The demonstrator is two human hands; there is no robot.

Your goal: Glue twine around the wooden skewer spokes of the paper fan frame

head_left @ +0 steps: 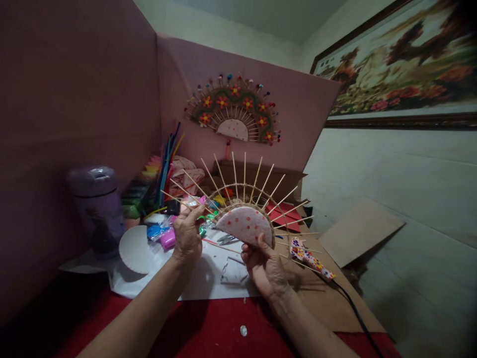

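Note:
A half-round fan frame of thin wooden sticks is held up in front of me. Its base is a white felt half-circle with reddish dots, edged with brown twine. A thin twine line arcs across the spread sticks. My right hand grips the base from below, thumb on the felt's front. At the frame's left side, my left hand is closed in a pinch by the lowest sticks and the twine end; whether stick or twine lies between the fingertips is unclear.
A finished decorated fan hangs on the pink board behind. A flower-patterned glue gun with a black cord lies on cardboard at right. Scissors, clay packets, a white paper disc and a purple tumbler stand around.

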